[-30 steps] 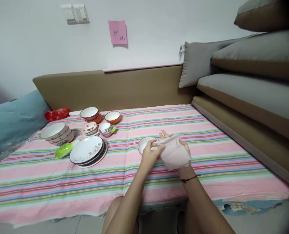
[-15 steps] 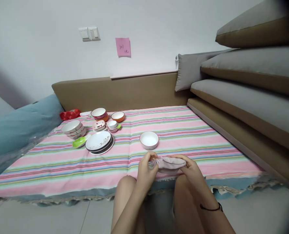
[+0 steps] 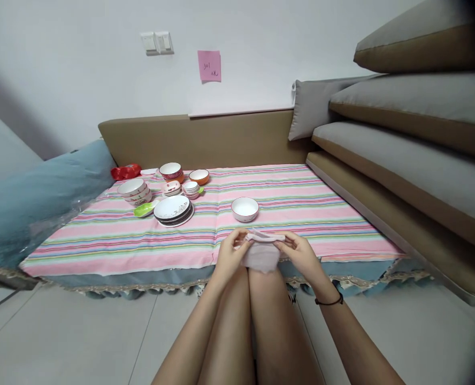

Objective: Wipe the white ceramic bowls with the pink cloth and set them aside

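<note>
A thin pale pinkish-grey cloth (image 3: 263, 255) hangs between my two hands, above my knees. My left hand (image 3: 232, 251) pinches its upper left corner, and my right hand (image 3: 299, 254) grips the upper right corner. The cloth's top edge is folded over, while its lower part drapes down. Just beyond my hands, a white bowl (image 3: 245, 209) with a dark reddish rim stands upright on the striped cover (image 3: 293, 187); neither hand touches it.
To the left are stacked plates (image 3: 172, 208), patterned bowls (image 3: 133, 190), small dishes (image 3: 191, 188), a green spoon-shaped dish (image 3: 143, 210) and an orange bowl (image 3: 199, 176). A red bundle (image 3: 125, 172) lies farther back. Stacked cushions (image 3: 401, 144) line the right side.
The bunched cloth is now spread and hanging down between my hands. My knees have come together, and the camera view has shifted slightly.
</note>
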`<action>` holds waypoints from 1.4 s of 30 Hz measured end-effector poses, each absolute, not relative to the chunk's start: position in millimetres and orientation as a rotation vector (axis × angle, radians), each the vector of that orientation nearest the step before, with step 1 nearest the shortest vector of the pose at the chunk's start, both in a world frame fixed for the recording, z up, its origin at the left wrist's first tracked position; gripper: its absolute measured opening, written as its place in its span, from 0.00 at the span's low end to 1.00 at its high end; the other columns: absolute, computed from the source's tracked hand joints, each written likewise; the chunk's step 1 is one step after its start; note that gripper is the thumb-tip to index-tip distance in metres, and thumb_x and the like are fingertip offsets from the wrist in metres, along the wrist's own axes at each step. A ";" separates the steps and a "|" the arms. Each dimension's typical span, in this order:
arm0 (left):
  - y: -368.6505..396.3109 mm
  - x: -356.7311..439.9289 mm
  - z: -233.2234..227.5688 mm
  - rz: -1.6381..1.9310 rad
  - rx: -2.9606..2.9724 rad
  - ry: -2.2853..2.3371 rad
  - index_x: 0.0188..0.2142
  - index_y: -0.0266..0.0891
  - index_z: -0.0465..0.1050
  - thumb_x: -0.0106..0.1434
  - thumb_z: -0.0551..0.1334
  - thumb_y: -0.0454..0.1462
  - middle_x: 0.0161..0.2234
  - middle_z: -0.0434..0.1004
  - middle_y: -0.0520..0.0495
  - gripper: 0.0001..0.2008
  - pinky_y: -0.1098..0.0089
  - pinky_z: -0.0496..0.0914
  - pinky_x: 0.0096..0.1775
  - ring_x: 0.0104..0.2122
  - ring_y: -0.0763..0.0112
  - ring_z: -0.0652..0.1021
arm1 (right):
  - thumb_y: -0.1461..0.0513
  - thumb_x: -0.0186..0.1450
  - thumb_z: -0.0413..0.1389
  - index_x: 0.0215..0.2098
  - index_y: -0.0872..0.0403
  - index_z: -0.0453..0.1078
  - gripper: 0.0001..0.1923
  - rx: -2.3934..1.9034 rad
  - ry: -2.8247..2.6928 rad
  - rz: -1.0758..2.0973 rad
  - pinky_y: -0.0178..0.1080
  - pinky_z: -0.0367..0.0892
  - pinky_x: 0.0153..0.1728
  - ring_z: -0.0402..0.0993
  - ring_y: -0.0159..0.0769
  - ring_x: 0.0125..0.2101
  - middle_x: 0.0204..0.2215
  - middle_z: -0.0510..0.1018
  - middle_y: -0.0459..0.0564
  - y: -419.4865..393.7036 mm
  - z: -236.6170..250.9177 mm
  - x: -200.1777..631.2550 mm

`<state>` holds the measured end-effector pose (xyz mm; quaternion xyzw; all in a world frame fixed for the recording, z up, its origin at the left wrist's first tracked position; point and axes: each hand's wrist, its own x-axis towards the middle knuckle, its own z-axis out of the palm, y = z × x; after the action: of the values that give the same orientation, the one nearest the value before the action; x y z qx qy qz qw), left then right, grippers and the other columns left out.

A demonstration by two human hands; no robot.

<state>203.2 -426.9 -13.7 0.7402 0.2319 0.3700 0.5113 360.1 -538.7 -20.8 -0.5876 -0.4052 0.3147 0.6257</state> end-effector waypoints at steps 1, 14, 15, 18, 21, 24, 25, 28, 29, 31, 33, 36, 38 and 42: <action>-424.5 199.0 -10.1 0.918 1.855 0.500 0.36 0.39 0.72 0.59 0.60 0.38 0.37 0.76 0.46 0.06 0.67 0.68 0.43 0.40 0.66 0.75 | 0.59 0.57 0.58 0.37 0.52 0.74 0.09 -1.344 -0.981 0.645 0.40 0.68 0.39 0.73 0.41 0.39 0.36 0.79 0.49 -538.8 -17.5 359.1; -478.6 112.7 -104.4 0.595 2.648 0.476 0.46 0.43 0.72 0.60 0.62 0.35 0.46 0.76 0.44 0.13 0.55 0.65 0.54 0.51 0.61 0.72 | 0.59 0.62 0.57 0.47 0.47 0.70 0.15 -1.687 -1.794 0.266 0.61 0.49 0.60 0.60 0.48 0.58 0.55 0.69 0.53 -599.0 -115.0 320.9; -482.8 112.5 -109.4 0.625 2.685 0.491 0.46 0.43 0.71 0.60 0.61 0.34 0.46 0.75 0.44 0.14 0.53 0.64 0.55 0.52 0.61 0.72 | 0.59 0.61 0.58 0.46 0.48 0.70 0.14 -1.710 -1.781 0.213 0.59 0.52 0.59 0.61 0.48 0.57 0.53 0.70 0.54 -596.5 -112.9 314.5; -489.2 117.1 -115.6 0.712 2.771 0.500 0.44 0.42 0.71 0.62 0.58 0.32 0.45 0.76 0.45 0.11 0.51 0.61 0.56 0.52 0.61 0.71 | 0.61 0.61 0.58 0.41 0.50 0.70 0.09 -1.766 -1.787 0.107 0.51 0.61 0.51 0.67 0.46 0.48 0.45 0.74 0.53 -582.9 -104.0 299.7; -490.9 121.0 -116.0 0.743 2.791 0.509 0.44 0.42 0.71 0.63 0.56 0.31 0.44 0.76 0.46 0.11 0.53 0.61 0.56 0.50 0.64 0.73 | 0.64 0.63 0.55 0.35 0.51 0.70 0.03 -1.805 -1.827 0.058 0.46 0.63 0.43 0.69 0.41 0.40 0.36 0.75 0.50 -573.5 -101.1 294.3; -492.8 120.7 -117.2 0.699 2.781 0.566 0.43 0.41 0.70 0.62 0.58 0.33 0.45 0.76 0.45 0.10 0.53 0.62 0.55 0.49 0.63 0.73 | 0.65 0.64 0.52 0.33 0.51 0.69 0.05 -1.836 -1.789 0.053 0.44 0.62 0.41 0.69 0.40 0.38 0.35 0.75 0.49 -576.0 -101.7 295.4; -493.7 120.4 -118.0 0.686 2.781 0.580 0.43 0.41 0.70 0.62 0.58 0.33 0.45 0.76 0.45 0.09 0.52 0.62 0.55 0.49 0.62 0.73 | 0.64 0.64 0.54 0.36 0.51 0.70 0.04 -1.835 -1.783 0.056 0.45 0.62 0.42 0.69 0.40 0.39 0.36 0.75 0.50 -578.3 -101.7 296.1; -495.2 121.3 -120.6 0.687 2.796 0.580 0.41 0.41 0.70 0.63 0.57 0.32 0.43 0.76 0.45 0.08 0.52 0.62 0.56 0.48 0.62 0.73 | 0.64 0.62 0.56 0.41 0.51 0.70 0.08 -1.821 -1.789 0.074 0.47 0.61 0.45 0.69 0.44 0.43 0.41 0.75 0.51 -583.7 -100.7 297.0; -494.7 122.4 -121.0 0.706 2.799 0.573 0.41 0.41 0.71 0.63 0.56 0.31 0.42 0.76 0.45 0.09 0.52 0.62 0.55 0.47 0.62 0.73 | 0.64 0.63 0.55 0.40 0.51 0.71 0.07 -1.818 -1.769 0.093 0.47 0.62 0.46 0.69 0.44 0.43 0.41 0.76 0.52 -584.0 -100.5 297.2; -491.7 125.0 -120.2 0.750 2.800 0.553 0.41 0.41 0.71 0.63 0.55 0.30 0.40 0.77 0.45 0.10 0.54 0.65 0.53 0.44 0.63 0.75 | 0.64 0.64 0.52 0.36 0.51 0.71 0.06 -1.810 -1.645 0.175 0.47 0.63 0.44 0.70 0.44 0.41 0.38 0.76 0.51 -582.6 -100.7 298.5; -486.4 127.0 -117.0 0.815 2.795 0.532 0.42 0.40 0.71 0.62 0.55 0.30 0.38 0.78 0.44 0.10 0.57 0.68 0.49 0.41 0.63 0.76 | 0.61 0.65 0.52 0.35 0.51 0.71 0.06 -1.777 -1.395 0.308 0.46 0.65 0.43 0.71 0.43 0.39 0.36 0.77 0.51 -580.6 -102.5 302.0; -479.1 126.1 -109.6 0.915 2.764 0.525 0.43 0.40 0.72 0.62 0.56 0.30 0.36 0.79 0.44 0.11 0.61 0.72 0.44 0.40 0.64 0.77 | 0.54 0.63 0.54 0.37 0.51 0.70 0.10 -1.633 -0.818 0.533 0.44 0.69 0.40 0.73 0.42 0.38 0.36 0.78 0.50 -584.7 -110.0 310.6; -478.6 123.0 -105.5 0.921 2.703 0.549 0.43 0.41 0.73 0.63 0.56 0.30 0.39 0.79 0.44 0.12 0.64 0.73 0.43 0.41 0.65 0.78 | 0.51 0.60 0.57 0.36 0.50 0.69 0.12 -1.455 -0.408 0.666 0.43 0.71 0.39 0.75 0.41 0.38 0.36 0.79 0.48 -594.2 -118.2 315.8; -488.0 119.1 -103.2 0.832 2.441 0.668 0.41 0.42 0.74 0.63 0.56 0.33 0.43 0.78 0.45 0.10 0.67 0.74 0.44 0.43 0.67 0.78 | 0.52 0.57 0.61 0.40 0.50 0.72 0.16 -1.172 0.006 0.926 0.45 0.73 0.44 0.77 0.42 0.41 0.41 0.80 0.48 -616.8 -134.9 320.0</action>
<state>119.1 -488.0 -103.2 0.8903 0.2438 0.3033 0.2364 320.0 -616.8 -134.9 -0.5331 0.0026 0.4213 0.7337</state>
